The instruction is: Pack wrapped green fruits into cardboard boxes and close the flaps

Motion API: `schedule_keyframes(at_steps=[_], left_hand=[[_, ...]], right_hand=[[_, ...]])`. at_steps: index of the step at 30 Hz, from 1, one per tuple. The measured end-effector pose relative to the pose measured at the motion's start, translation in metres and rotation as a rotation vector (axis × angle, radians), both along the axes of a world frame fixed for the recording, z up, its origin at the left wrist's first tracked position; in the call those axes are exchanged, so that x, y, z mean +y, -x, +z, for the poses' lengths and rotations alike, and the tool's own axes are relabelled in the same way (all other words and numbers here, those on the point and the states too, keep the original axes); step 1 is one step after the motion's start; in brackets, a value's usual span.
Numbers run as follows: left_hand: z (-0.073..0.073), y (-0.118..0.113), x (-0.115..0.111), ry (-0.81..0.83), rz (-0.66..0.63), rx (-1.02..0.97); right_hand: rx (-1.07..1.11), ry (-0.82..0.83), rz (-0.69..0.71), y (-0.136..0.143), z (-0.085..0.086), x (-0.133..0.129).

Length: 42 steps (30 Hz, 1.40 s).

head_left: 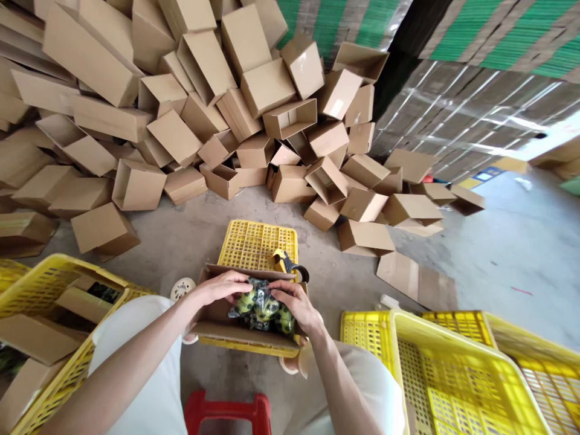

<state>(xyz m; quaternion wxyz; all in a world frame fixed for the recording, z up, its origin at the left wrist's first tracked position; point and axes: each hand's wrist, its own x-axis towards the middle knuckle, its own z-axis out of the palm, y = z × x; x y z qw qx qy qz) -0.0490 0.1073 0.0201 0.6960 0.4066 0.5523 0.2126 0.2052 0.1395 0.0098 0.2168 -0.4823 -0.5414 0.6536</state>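
Note:
An open cardboard box (226,329) rests on an upturned yellow crate (254,241) between my knees. Clear plastic bags with green and black round items (263,305) lie in its middle and right part. My left hand (229,286) reaches over the far side of the box, its fingers bent and touching the bagged items. From the right, my right hand (294,301) has its fingertips on the same plastic. Both hands look closed on the bag's upper part. A black and yellow tape dispenser (286,263) sits on the crate just behind the box.
Many empty cardboard boxes (267,87) are piled across the floor ahead. Yellow crates stand at the left (49,266) and right (462,344); the left one holds boxes. A red stool (226,411) is below me. Wrapped stacks (435,115) stand at the back right.

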Motion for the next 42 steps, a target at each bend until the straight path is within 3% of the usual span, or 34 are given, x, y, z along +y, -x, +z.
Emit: schedule_keyframes(at_steps=[3, 6, 13, 16, 18, 21, 23, 25, 31, 36, 39, 42], left_hand=[[-0.001, 0.002, -0.002, -0.007, 0.051, -0.005], [-0.004, 0.004, -0.002, -0.028, 0.025, -0.038], [-0.016, 0.010, 0.004, -0.172, 0.089, 0.093], [-0.023, 0.011, 0.008, -0.091, -0.025, 0.014], [-0.030, 0.010, 0.008, -0.005, -0.067, 0.062], [-0.045, 0.007, 0.004, -0.130, -0.169, 0.334], [-0.056, 0.002, -0.001, -0.260, -0.292, 0.546], [-0.065, -0.002, -0.006, -0.289, -0.419, 0.665], [-0.071, -0.006, -0.004, -0.267, -0.575, 0.538], [-0.067, -0.010, -0.006, -0.313, -0.613, 0.313], [-0.065, -0.019, -0.017, -0.311, -0.530, 0.393], [-0.065, -0.023, -0.033, -0.267, -0.389, 0.484]], right_hand=[[0.005, 0.007, -0.036, -0.002, -0.004, 0.001], [0.009, 0.003, -0.036, -0.002, -0.005, 0.001], [0.124, -0.008, -0.058, 0.001, -0.004, -0.001], [0.147, -0.031, -0.080, 0.001, -0.001, 0.000], [0.179, -0.052, -0.081, 0.001, 0.001, 0.000], [0.286, -0.063, -0.131, 0.002, 0.004, 0.001], [0.384, -0.035, -0.191, 0.004, 0.006, 0.001], [0.467, 0.025, -0.210, 0.005, 0.006, 0.002], [0.454, 0.103, -0.184, 0.004, 0.001, 0.003], [0.251, -0.058, -0.079, 0.001, -0.002, 0.002], [0.054, -0.245, 0.062, -0.002, -0.008, -0.010], [-0.070, -0.436, 0.044, -0.003, -0.023, -0.031]])
